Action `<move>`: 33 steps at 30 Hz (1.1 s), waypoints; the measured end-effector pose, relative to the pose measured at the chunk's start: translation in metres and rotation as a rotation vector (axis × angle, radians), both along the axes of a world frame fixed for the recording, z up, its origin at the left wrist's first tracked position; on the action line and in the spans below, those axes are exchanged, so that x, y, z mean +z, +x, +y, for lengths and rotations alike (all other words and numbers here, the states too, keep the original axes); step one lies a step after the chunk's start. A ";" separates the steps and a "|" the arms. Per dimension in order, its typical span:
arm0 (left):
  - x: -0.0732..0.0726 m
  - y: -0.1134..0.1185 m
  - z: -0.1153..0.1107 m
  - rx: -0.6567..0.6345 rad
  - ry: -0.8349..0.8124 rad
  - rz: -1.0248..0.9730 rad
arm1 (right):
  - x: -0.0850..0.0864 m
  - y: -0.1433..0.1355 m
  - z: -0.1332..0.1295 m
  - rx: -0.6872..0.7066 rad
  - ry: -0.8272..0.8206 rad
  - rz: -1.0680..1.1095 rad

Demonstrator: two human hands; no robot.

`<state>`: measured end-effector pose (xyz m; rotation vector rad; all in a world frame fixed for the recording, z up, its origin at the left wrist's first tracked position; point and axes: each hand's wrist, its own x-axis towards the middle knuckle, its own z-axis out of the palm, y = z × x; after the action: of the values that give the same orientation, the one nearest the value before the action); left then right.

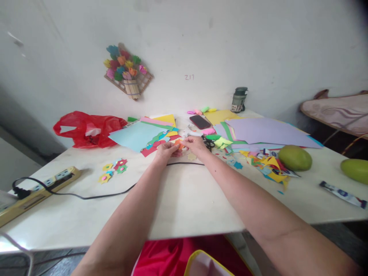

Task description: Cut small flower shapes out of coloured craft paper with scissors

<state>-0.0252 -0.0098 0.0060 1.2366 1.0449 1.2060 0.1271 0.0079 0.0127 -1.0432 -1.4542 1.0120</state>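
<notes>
Both my hands meet over the middle of the table, with an orange paper flower (179, 143) between them. My left hand (169, 150) has its fingers closed on the left side of the flower. From the right, my right hand (194, 145) pinches its other edge. Just beyond my hands lies a white glue gun (189, 133), partly hidden. Black-handled scissors (209, 143) rest right beside my right hand. A pale yellow paper cutout (191, 156) is on the table below it. Several finished-looking paper flowers (120, 166) with coloured centres lie off to the left.
A black cord (94, 197) runs from the power strip (40, 195) across the table under my wrists. Coloured paper sheets (258, 130), a phone (200, 122), a red plastic bag (89, 130), paper scraps (270, 166), green mangoes (295, 157), a glue tube (343, 194) and a bottle (239, 99) surround the work area.
</notes>
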 end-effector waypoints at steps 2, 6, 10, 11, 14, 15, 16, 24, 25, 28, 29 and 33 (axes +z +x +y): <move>0.001 0.000 -0.001 0.004 0.015 -0.006 | 0.000 0.000 0.000 -0.015 -0.010 0.007; 0.001 0.000 -0.001 -0.015 0.045 -0.016 | 0.001 -0.002 -0.003 -0.038 -0.037 0.022; 0.000 -0.001 -0.001 -0.017 0.046 -0.015 | 0.003 -0.003 -0.006 -0.054 -0.022 0.027; 0.000 -0.001 0.000 -0.008 0.047 -0.013 | 0.003 -0.003 -0.006 -0.055 -0.020 0.023; 0.001 0.000 0.000 0.009 0.045 0.001 | 0.006 -0.002 -0.007 -0.054 -0.040 0.006; 0.001 0.000 0.000 0.013 0.045 0.006 | 0.006 -0.001 -0.007 -0.053 -0.055 0.001; 0.001 0.001 0.000 0.016 0.048 0.010 | 0.007 -0.001 -0.007 -0.050 -0.070 -0.005; 0.003 0.004 -0.001 0.034 0.057 0.031 | 0.004 0.005 -0.002 0.014 -0.067 -0.008; 0.003 0.004 -0.001 0.036 0.056 0.032 | 0.004 0.005 -0.002 0.018 -0.059 -0.004; 0.003 0.003 -0.002 0.030 0.058 0.040 | 0.003 0.005 -0.002 0.019 -0.059 0.003; 0.003 0.003 -0.002 0.027 0.058 0.041 | 0.004 0.005 -0.002 0.015 -0.065 0.001; 0.001 0.002 -0.001 0.020 0.054 0.025 | 0.006 0.004 -0.004 0.009 -0.084 -0.003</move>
<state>-0.0234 -0.0107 0.0068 1.2888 1.0516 1.2440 0.1311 0.0038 0.0188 -1.0991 -1.4301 1.0859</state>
